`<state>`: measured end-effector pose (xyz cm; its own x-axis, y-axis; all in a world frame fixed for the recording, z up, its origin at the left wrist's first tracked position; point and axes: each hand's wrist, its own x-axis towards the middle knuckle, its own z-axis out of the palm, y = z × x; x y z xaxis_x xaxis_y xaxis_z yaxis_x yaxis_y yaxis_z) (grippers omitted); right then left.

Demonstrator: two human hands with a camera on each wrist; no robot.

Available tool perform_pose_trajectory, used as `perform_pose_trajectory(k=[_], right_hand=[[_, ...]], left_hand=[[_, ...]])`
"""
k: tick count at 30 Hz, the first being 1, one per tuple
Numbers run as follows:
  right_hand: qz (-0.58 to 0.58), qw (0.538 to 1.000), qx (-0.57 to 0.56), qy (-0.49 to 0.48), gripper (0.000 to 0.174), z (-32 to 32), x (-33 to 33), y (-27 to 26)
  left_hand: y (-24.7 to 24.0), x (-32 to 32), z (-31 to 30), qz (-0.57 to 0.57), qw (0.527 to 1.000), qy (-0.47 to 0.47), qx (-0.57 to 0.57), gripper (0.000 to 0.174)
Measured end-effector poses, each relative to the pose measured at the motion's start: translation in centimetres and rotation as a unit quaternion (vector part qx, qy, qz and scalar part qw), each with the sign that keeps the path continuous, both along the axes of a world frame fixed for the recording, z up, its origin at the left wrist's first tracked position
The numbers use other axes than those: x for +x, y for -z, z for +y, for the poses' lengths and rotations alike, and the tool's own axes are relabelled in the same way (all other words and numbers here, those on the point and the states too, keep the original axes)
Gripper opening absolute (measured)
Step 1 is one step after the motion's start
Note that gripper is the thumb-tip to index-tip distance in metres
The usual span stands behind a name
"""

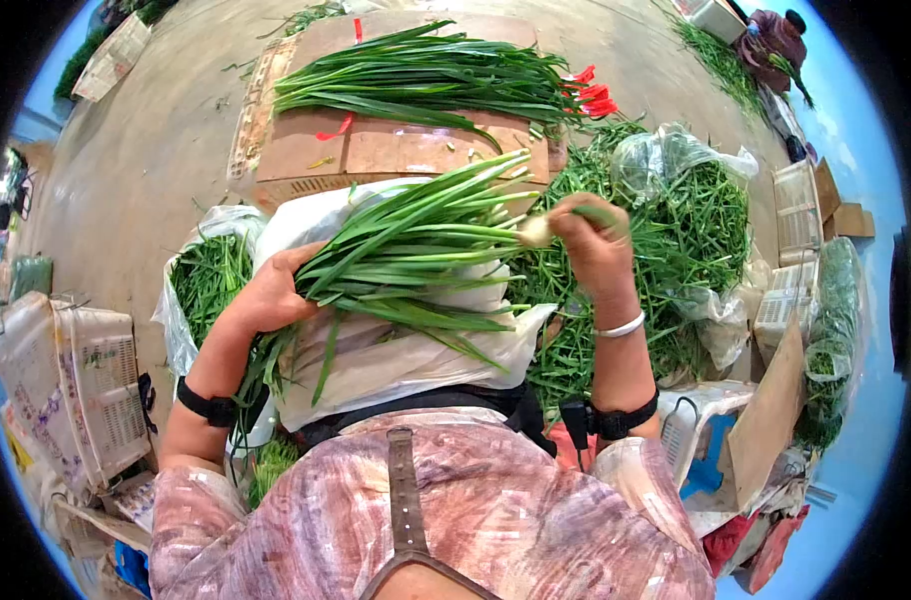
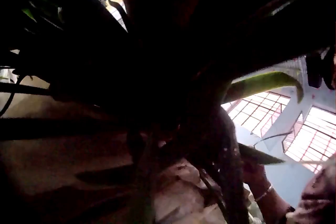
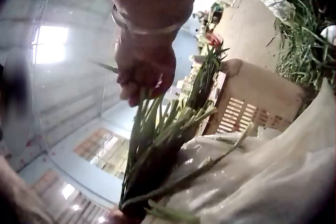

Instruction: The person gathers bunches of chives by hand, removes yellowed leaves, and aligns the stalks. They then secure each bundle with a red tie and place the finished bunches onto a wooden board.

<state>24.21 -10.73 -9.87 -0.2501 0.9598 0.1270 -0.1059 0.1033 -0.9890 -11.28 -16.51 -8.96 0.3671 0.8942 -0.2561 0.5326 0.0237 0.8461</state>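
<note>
A loose bunch of garlic chives [image 1: 416, 245] lies across the white plastic sheet on the person's lap, leaves toward the left and pale cut ends toward the right. The left hand [image 1: 281, 290] grips the bunch at its leafy side. Close by the pale ends is the right hand [image 1: 598, 250], fingers curled, with a green leaf [image 1: 598, 214] in its grasp; its fingertips are blurred. In the right wrist view, that hand [image 3: 146, 71] hangs right over the stalk ends [image 3: 173, 116], and a leaf tip [image 3: 106, 67] pokes out beside it. Dark leaves fill most of the left wrist view.
Ahead, a larger bunch of chives [image 1: 426, 80] with red ties [image 1: 594, 95] lies on a cardboard-topped crate [image 1: 306, 155]. Loose green leaves [image 1: 576, 340] heap up at the right, beside a clear plastic bag [image 1: 656, 165]. A bag of greens [image 1: 211, 275] and white crates [image 1: 101, 390] stand left.
</note>
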Motion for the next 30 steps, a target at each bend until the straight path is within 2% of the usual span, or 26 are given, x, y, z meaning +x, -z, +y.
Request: perform_pose_trajectory(k=[1, 3, 4, 5, 6, 7, 8, 9, 11, 13, 14, 15, 17, 21, 23, 25, 26, 29, 30], right_hand=[[0.162, 0.983, -0.083, 0.000, 0.007, 0.1, 1.0, 0.6], [0.330, 0.940, -0.081, -0.041, 0.009, 0.7, 3.5, 0.9], [0.284, 0.951, -0.113, -0.033, 0.013, 1.3, 5.7, 2.0], [-0.042, 0.982, -0.158, 0.097, 0.023, 1.5, 5.9, 1.4], [-0.330, 0.937, -0.056, 0.098, 0.028, 1.7, 6.0, 2.3], [-0.586, 0.803, 0.050, 0.091, 0.034, 1.9, 5.9, 3.2], [-0.476, 0.870, 0.043, 0.121, 0.039, 2.0, 4.1, 2.7], [-0.298, 0.949, -0.066, 0.083, 0.034, 2.1, 2.6, 1.7], [-0.187, 0.970, -0.152, 0.021, 0.030, 2.8, 0.5, 1.6], [-0.146, 0.975, -0.160, -0.050, 0.023, 2.9, -1.7, 0.9], [-0.106, 0.968, -0.212, -0.085, 0.019, 3.6, -1.7, 2.5], [-0.107, 0.967, -0.213, -0.086, 0.019, 3.4, -2.3, 3.1], [0.055, 0.985, -0.144, -0.075, 0.017, 2.4, -4.2, 3.6], [-0.023, 0.976, -0.211, -0.049, 0.015, 2.9, -1.4, 2.9], [0.048, 0.975, -0.198, -0.085, 0.019, 2.7, 0.6, 2.9], [0.113, 0.966, -0.222, -0.073, 0.021, 2.1, 2.2, 1.1], [0.102, 0.973, -0.189, -0.082, 0.023, 2.0, 3.1, 0.6], [0.131, 0.981, -0.142, -0.029, 0.025, 0.9, 6.5, -0.3], [0.149, 0.980, -0.130, -0.015, 0.024, 1.2, 8.5, 1.0]], left_hand=[[0.0, -0.1, 0.0, 0.005, 1.000, 0.008, 0.005, 0.050], [-0.1, -0.2, 0.0, 0.011, 1.000, 0.015, 0.010, 0.050], [-0.1, -0.2, -0.1, 0.011, 1.000, 0.012, 0.017, 0.050], [-0.1, -0.1, -0.1, 0.011, 1.000, 0.009, 0.024, 0.051], [-0.5, 0.0, -0.1, 0.013, 1.000, 0.014, 0.014, 0.053], [-0.3, 0.0, -0.3, 0.013, 1.000, 0.015, 0.014, 0.053], [0.0, 0.0, -0.4, -0.003, 1.000, 0.005, 0.009, 0.054], [0.5, -0.1, -0.5, -0.018, 1.000, -0.005, 0.004, 0.055], [1.5, -0.4, -0.8, -0.011, 0.999, 0.003, 0.030, 0.058], [1.7, -0.4, -1.3, -0.003, 0.998, -0.020, 0.054, 0.054], [1.8, -0.3, -1.4, -0.021, 0.998, -0.023, 0.057, 0.055], [2.1, -0.4, -1.5, -0.021, 0.998, -0.024, 0.056, 0.055], [2.7, -0.6, -1.9, 0.005, 0.995, -0.008, 0.103, 0.057], [2.3, -0.8, -1.8, 0.019, 0.989, 0.005, 0.149, 0.062], [1.6, -0.8, -1.4, -0.018, 0.998, -0.006, 0.054, 0.061], [1.0, -0.8, -1.0, -0.011, 0.999, -0.001, 0.045, 0.060], [0.8, -0.8, -0.8, -0.024, 0.999, -0.004, 0.020, 0.059], [0.3, -0.9, -0.4, -0.031, 0.999, -0.016, -0.016, 0.053], [0.2, -1.0, -0.2, -0.045, 0.999, -0.007, -0.030, 0.051]])
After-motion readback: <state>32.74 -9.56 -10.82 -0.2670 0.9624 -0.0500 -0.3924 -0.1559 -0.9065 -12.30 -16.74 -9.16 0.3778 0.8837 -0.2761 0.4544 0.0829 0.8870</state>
